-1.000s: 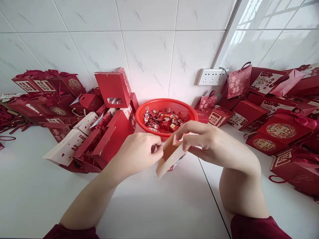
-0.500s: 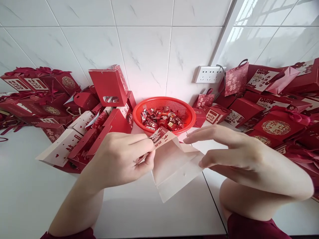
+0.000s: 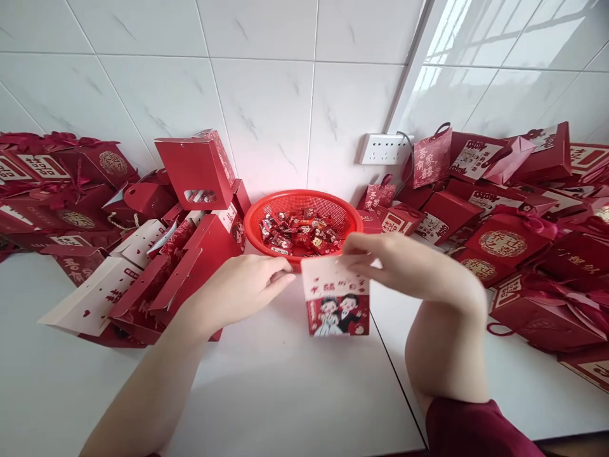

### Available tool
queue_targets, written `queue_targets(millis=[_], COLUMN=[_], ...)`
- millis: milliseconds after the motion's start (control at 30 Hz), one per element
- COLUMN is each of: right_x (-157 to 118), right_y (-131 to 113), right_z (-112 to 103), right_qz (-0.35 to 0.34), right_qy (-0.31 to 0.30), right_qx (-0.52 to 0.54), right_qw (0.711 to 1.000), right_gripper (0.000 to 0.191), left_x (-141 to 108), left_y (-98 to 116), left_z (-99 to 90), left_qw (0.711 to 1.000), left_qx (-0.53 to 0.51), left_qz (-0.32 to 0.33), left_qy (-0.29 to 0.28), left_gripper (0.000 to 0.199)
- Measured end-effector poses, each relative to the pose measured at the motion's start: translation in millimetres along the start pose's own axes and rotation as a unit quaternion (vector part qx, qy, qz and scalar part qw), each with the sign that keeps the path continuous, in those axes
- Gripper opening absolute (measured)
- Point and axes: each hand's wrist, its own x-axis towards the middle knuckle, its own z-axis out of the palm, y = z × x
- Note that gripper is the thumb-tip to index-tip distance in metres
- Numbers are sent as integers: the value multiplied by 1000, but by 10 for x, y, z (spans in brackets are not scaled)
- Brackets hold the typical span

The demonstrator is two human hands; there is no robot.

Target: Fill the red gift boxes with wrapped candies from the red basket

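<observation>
One printed paper bag (image 3: 337,312), pinched at its top edge by the right hand (image 3: 404,265).
The bag is upright below that grip; the left hand (image 3: 238,292) is just left, apart, its closure unclear. Beyond the grip: a red basket (image 3: 343,216) of wrapped sweets (image 3: 301,233).

The white tabletop (image 3: 285,393) gives a low approach from the front, between the forearms (image 3: 152,374), up to the printed paper bag (image 3: 337,314), which screens part of the red basket's (image 3: 266,251) near rim. A gap separates the left hand (image 3: 238,289) from the bag. From above, the basket lies open, the tiled wall (image 3: 266,120) rising behind. Boxes on the left (image 3: 193,276) crowd that flank; behind the right hand (image 3: 385,260), clearance to the small boxes (image 3: 397,219) is hard to judge
</observation>
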Motion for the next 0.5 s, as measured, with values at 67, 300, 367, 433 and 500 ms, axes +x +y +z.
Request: queue_targets(millis=[67,300,367,433,500], right_x=[-138,-293,-233,-146,-18], right_y=[195,940,1071,1122,1128], right_z=[-144,-314,-270,-223,-166], right_qz=[91,443,468,455,416], right_qy=[89,180,176,205,259], right_qx=[-32,-96,-81,-93,-122], right_qw=[991,873,862,862,863], right_gripper=[9,6,15,18,20], left_x=[17,93,93,82,72], left_y=[-63,-203,-214,-214,-209], left_z=[-9,76,95,103,104], left_qw=[999,998,998,999,999], left_qx=[13,15,-5,-32,-49], left_qz=[-45,-60,-49,-30,-13], left_qy=[-4,-34,-35,-25,-12], left_gripper=[30,36,32,27,23])
